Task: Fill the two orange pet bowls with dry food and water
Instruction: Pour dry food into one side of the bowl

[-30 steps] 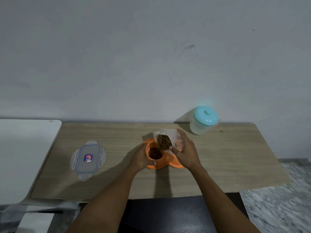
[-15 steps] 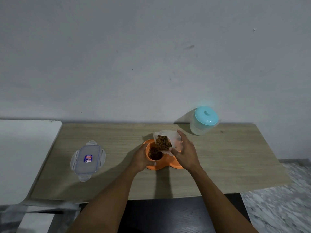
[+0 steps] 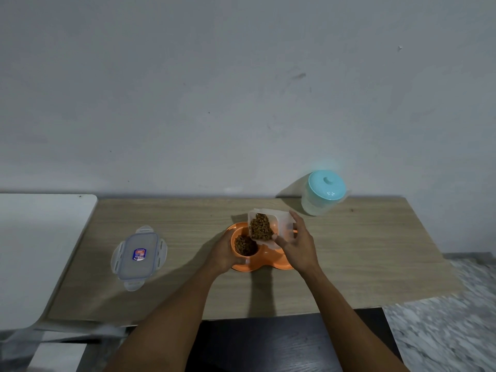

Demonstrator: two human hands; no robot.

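- Head view: the right hand (image 3: 300, 248) is tipping a clear tub (image 3: 269, 228) of kibble (image 3: 261, 227) over the left bowl (image 3: 244, 245) of the orange double dish (image 3: 264, 260), mid-desk (image 3: 362, 251); its fingers are wrapping the tub's sides.
- The left hand (image 3: 224, 253) is bracing the dish rim, fingers curling against it.
- The bowl is looking nearly full, so easing the tilt back should be preventing spills.
- The right bowl, hidden behind the hand, is awaiting water; a teal-lidded jug (image 3: 323, 193) is standing near the wall, the tub's lid (image 3: 138, 256) lying to the left.

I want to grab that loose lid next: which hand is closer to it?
Left. The left hand grips the orange bowl, nearer the lid; the right hand is farther right.
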